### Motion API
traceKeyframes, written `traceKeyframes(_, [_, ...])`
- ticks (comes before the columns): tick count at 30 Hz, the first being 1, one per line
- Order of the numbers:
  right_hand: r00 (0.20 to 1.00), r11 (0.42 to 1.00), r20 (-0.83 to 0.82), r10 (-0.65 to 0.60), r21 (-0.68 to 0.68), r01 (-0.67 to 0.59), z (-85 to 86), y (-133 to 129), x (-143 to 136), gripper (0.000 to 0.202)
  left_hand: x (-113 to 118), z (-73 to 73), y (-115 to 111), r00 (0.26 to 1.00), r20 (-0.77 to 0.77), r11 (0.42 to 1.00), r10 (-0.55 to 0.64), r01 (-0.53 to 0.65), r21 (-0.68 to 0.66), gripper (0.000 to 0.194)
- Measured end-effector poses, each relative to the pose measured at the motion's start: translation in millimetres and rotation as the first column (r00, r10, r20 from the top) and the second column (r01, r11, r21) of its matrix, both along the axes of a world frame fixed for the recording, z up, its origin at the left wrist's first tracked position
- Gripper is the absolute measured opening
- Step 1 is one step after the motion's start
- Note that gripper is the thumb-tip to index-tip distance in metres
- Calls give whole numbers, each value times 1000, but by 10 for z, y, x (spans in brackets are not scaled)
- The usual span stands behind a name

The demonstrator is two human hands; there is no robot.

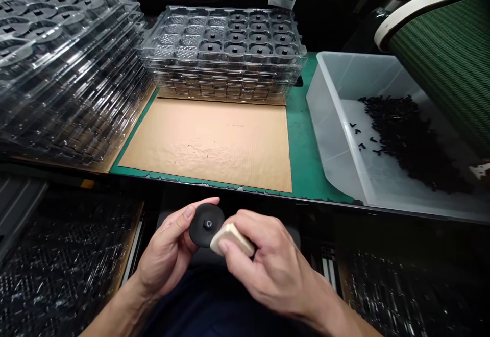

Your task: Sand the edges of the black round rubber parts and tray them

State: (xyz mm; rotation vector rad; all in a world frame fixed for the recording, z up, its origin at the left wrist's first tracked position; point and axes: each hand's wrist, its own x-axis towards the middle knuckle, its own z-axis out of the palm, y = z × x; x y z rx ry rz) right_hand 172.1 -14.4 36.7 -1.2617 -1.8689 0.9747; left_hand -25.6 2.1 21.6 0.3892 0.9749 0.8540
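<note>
Between the thumb and fingers of my left hand is a round black disc with a small raised hub at its centre. My right hand grips a cream-coloured block, perhaps a sponge or eraser. One corner of the block meets the lower right rim of the disc, though I cannot tell how firmly it presses. Both hands are over my lap, in front of the table edge. At the back of the table, a stack of clear plastic trays holds similar black discs in part of its top layer.
A sheet of brown cardboard lies on the green table top. To the left rises a tall stack of filled clear trays. On the right stands a translucent bin with many small black parts, beside a green conveyor belt.
</note>
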Motion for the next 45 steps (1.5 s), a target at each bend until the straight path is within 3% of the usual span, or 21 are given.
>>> traceKeyframes(5, [996, 994, 45, -74, 84, 70, -3, 23, 26, 24, 8, 2, 6, 997, 26, 997, -74, 73, 20, 41])
traceKeyframes(8, [999, 998, 43, 7, 57, -9, 0, 43, 63, 24, -11, -11, 6, 996, 26, 996, -83, 82, 23, 38])
traceKeyframes(12, [993, 982, 119, -20, 191, -3, -22, 35, 50, 21, -28, -19, 8, 965, 68, 968, -252, 250, 37, 40])
traceKeyframes(14, [994, 983, 103, -44, 180, 25, -47, -6, 9, 20, -24, -12, 7, 975, 67, 977, -210, 209, 32, 39])
traceKeyframes(18, [998, 998, -14, -60, -9, 60, -90, -94, -44, 25, -17, -9, -10, 1000, 16, 1000, -19, 19, 22, 36])
traceKeyframes(20, [997, 997, 8, -72, 23, 71, -90, -89, -28, 26, -20, -23, -24, 996, 27, 996, -85, 84, 31, 35])
traceKeyframes(23, [994, 977, 98, -37, 211, 16, -71, -41, 17, 22, -18, -39, -34, 953, 80, 956, -293, 291, 39, 39])
traceKeyframes(24, [993, 968, 114, -28, 249, -2, -66, -31, 25, 21, -13, -36, -32, 945, 90, 949, -315, 313, 45, 40])
traceKeyframes(26, [994, 971, 92, -51, 237, 28, -70, -35, 20, 21, 0, -15, -16, 967, 77, 970, -242, 238, 54, 38])
traceKeyframes(29, [993, 991, -31, -118, 53, 119, -99, -84, -13, 25, 14, 25, 22, 999, 10, 996, -49, 48, 76, 38])
traceKeyframes(31, [992, 993, -37, -117, 20, 118, -114, -103, -17, 27, 9, 26, 43, 997, -26, 993, -78, 80, 83, 39])
traceKeyframes(33, [995, 989, 39, -96, 119, 90, -113, -85, 7, 25, -7, -2, 48, 976, -30, 973, -217, 219, 74, 38])
traceKeyframes(36, [984, 940, 179, 19, 331, -79, -92, -19, 60, 28, -28, -67, 34, 923, 45, 925, -381, 381, 16, 40])
traceKeyframes(37, [977, 917, 210, 47, 379, -125, -90, -1, 68, 29, -29, -83, 28, 916, 83, 919, -393, 395, -6, 42])
traceKeyframes(39, [980, 906, 197, 12, 412, -94, -103, 12, 56, 28, -20, -95, 23, 934, 126, 940, -334, 340, -22, 40])
traceKeyframes(43, [992, 986, -44, -119, 112, 124, -190, -38, -32, 23, 4, -66, 47, 997, 38, 997, -63, 62, 38, 37])
traceKeyframes(45, [990, 992, -74, -119, 41, 122, -227, -63, -58, 27, -4, -67, 61, 996, 5, 995, -90, 90, 46, 39])
